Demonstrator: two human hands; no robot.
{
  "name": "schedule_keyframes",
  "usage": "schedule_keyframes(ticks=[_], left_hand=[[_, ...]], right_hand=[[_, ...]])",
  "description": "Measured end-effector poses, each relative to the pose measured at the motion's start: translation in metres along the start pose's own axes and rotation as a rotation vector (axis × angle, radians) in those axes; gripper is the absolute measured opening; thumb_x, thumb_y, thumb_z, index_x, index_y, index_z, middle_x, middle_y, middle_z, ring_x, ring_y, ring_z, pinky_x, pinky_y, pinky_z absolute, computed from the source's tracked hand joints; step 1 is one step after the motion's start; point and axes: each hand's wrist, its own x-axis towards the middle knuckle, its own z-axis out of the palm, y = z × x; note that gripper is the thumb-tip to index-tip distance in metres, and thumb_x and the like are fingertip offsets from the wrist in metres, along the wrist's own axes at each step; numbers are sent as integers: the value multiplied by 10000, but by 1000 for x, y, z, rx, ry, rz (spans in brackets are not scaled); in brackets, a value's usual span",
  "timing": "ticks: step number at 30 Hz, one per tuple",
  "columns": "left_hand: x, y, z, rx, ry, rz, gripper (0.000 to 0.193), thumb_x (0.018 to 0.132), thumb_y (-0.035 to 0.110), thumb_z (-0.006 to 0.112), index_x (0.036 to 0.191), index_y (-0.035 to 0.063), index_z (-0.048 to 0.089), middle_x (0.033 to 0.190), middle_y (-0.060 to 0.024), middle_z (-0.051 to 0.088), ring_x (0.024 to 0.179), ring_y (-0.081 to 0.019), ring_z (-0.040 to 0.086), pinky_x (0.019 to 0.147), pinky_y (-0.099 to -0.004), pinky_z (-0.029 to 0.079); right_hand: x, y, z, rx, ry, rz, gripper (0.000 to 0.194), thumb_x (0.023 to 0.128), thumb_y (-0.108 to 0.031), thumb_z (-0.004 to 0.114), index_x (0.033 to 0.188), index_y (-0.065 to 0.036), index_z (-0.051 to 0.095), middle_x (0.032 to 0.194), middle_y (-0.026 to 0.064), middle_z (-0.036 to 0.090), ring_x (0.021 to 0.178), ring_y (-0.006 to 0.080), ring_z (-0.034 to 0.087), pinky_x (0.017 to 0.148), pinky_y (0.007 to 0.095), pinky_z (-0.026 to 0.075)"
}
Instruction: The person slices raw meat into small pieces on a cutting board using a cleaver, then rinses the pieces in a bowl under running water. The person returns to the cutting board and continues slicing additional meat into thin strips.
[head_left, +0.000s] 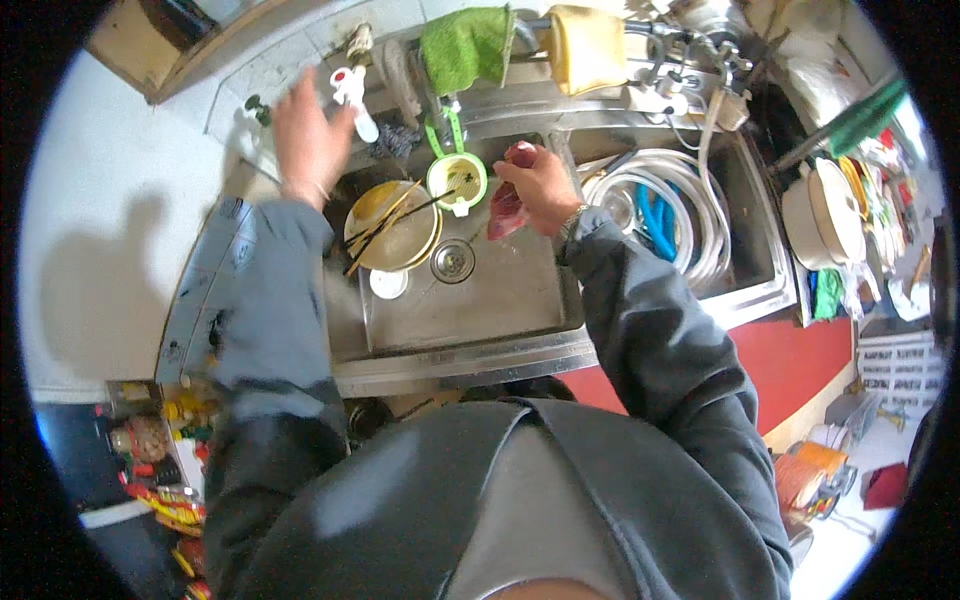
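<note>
My right hand (546, 189) grips a piece of raw red meat (508, 211) above the left basin of a steel sink (495, 307). Part of the meat shows above the thumb, and the rest hangs below the fingers. At the back left, my left hand (309, 142) is raised and blurred, fingers apart, holding nothing. Its thumb comes close to a white plastic tap (350, 94) with a red mark; whether they touch I cannot tell. Between the hands, a green-rimmed strainer (459, 182) sits behind the drain (453, 260).
Stacked bowls (397, 244) with chopsticks (382, 225) across them fill the basin's left side, beside a small white dish (388, 283). A coiled clear hose (701, 217) lies in the right basin. Green (466, 49) and yellow cloths (586, 49) hang behind. Pots (821, 214) stand right.
</note>
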Motion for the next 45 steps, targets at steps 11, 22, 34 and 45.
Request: schedule_keyframes(ticks=[11,22,34,45], left_hand=[[-82,77,44,-1275,-809,-352,664,957,364,538,1544,160,303,1407,-62,464,1260,-208,487,1046,-405,437],[-31,-74,55,-1143,-201,-730,733,976,531,526,1557,130,329,1610,-72,309,1458,-247,292,1204,-433,179],[-249,673,171,-535,-374,-8,468,931,9,545,1377,87,423,1131,-80,510,1065,-192,529,953,-355,440],[-337,1333,361,-1170,-1201,640,387,912,55,647,1276,69,513,1200,-134,660,1166,-285,640,992,-386,497]], right_hand=[[-39,-28,59,462,-490,-85,220,1013,-276,522,1038,-81,621,979,72,633,916,238,609,800,442,503],[-212,-26,-295,-695,27,-376,298,922,-293,634,983,-10,702,885,196,703,870,306,688,738,442,533],[-601,267,-838,-330,1039,317,236,691,-16,757,920,-15,703,887,167,727,863,210,713,694,371,568],[-744,178,-1177,219,867,208,487,912,-199,723,1342,-33,568,1291,135,618,1248,329,590,1004,418,513]])
